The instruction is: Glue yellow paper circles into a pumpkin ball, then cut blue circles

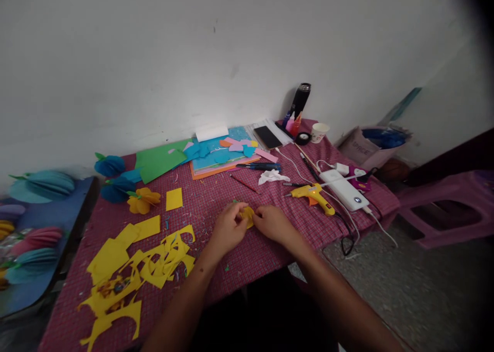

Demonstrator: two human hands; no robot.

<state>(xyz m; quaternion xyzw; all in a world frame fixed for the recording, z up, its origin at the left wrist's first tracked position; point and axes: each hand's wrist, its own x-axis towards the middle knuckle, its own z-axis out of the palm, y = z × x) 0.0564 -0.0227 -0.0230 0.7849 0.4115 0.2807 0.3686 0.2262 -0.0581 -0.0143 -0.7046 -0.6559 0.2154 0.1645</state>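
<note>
Between my two hands, above the front of the checked tablecloth [210, 192], is a small yellow paper piece [248, 216] with a bit of green at its upper left. My left hand [230, 226] grips its left side with curled fingers. From the right, my right hand [271, 222] pinches its other edge. Fingertips cover part of the piece, so its full shape is hidden. A red pencil [245, 183] lies just beyond my hands. To the right rests a yellow glue gun [313, 196].
Yellow paper scraps [162, 262] spread over the left front. Finished paper flowers [143, 200] and a green sheet [160, 161] sit behind them. At the right are a white power bank [343, 190] with cables, a paper cup [319, 132], a phone [267, 137] and a black flask [301, 99].
</note>
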